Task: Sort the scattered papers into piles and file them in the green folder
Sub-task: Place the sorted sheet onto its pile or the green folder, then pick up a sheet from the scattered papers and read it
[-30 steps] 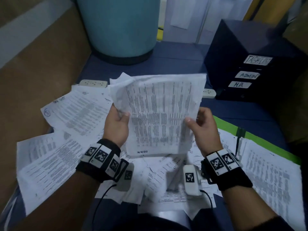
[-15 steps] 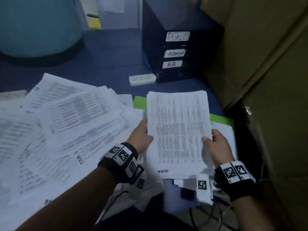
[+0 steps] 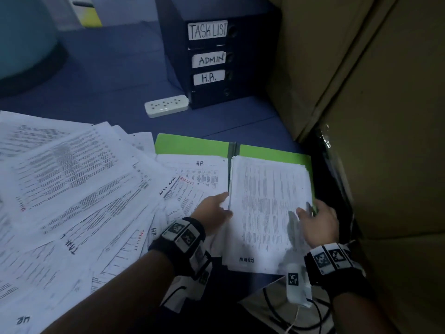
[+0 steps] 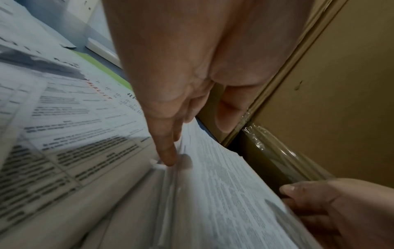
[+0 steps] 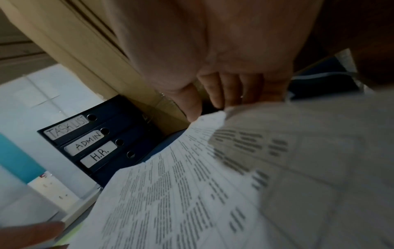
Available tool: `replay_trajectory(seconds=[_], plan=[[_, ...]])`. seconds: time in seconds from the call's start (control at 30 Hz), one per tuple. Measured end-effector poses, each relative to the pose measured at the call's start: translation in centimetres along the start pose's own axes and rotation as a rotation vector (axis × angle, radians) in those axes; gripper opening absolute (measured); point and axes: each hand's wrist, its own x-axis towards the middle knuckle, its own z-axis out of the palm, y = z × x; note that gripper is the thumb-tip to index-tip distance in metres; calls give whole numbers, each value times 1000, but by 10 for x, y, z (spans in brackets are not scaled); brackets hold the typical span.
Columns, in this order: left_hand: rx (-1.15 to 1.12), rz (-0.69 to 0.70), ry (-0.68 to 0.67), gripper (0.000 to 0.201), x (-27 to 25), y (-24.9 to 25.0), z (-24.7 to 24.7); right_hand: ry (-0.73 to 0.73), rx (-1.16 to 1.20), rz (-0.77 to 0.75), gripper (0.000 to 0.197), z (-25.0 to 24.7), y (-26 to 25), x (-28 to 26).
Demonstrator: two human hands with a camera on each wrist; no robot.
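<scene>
The green folder (image 3: pixel 192 144) lies open on the blue table. A sheet marked HR (image 3: pixel 197 172) lies on its left half. A thick stack of printed sheets marked ADMIN (image 3: pixel 267 208) lies on its right half. My left hand (image 3: pixel 215 207) has straight fingers, and its index fingertip (image 4: pixel 168 160) touches the stack's left edge (image 4: pixel 224 193). My right hand (image 3: pixel 313 214) grips the stack's right edge, thumb on top and fingers (image 5: pixel 213 94) round the edge of the stack (image 5: pixel 170 193). Scattered papers (image 3: pixel 72 189) cover the table to the left.
A dark drawer unit (image 3: pixel 209 59) labelled TASK LIST, ADMIN and H.R. stands behind the folder, with a white power strip (image 3: pixel 166 106) beside it. Cardboard boxes (image 3: pixel 361 92) wall in the right side. A teal drum (image 3: pixel 21 37) stands far left. Cables (image 3: pixel 289 309) hang below the table edge.
The ADMIN stack, held up in both hands before, has come right and down onto the folder's right half. The left hand has loosened to straight fingers at the stack's edge.
</scene>
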Motion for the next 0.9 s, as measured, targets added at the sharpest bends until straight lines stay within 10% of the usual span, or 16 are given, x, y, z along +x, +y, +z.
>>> replay_trajectory(seconds=[0.47, 0.9], plan=[[-38, -71, 668, 43, -61, -111, -167, -546, -57, -611, 30, 128, -195, -67], [98, -290, 550, 57, -82, -218, -253, -485, -257, -503, 66, 262, -329, -101]])
